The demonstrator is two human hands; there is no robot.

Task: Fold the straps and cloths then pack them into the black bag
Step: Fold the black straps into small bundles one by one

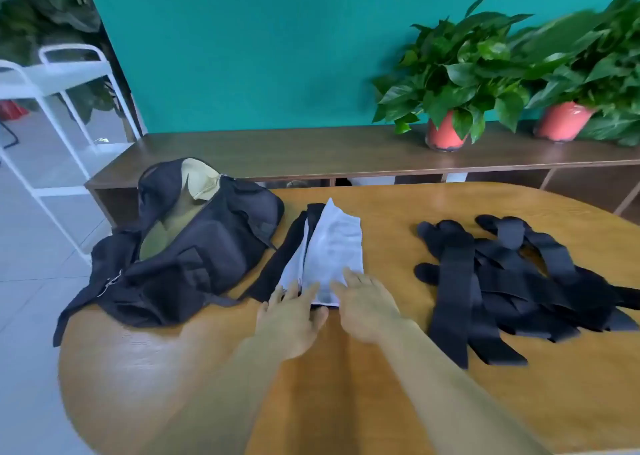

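Note:
A folded white cloth (334,247) lies on a black cloth (277,264) in the middle of the wooden table (363,385). My left hand (292,316) rests flat on the near left corner of the white cloth, fingers straight. My right hand (363,302) lies flat on its near right edge, fingers spread. The black bag (194,247) sits unzipped on the left, its tan lining showing. A heap of several black straps (502,281) lies on the right of the table.
A dark wooden bench (277,153) runs along the teal wall behind the table, with two potted plants (450,84) at its right. A white metal rack (59,115) stands at the far left on the tiled floor.

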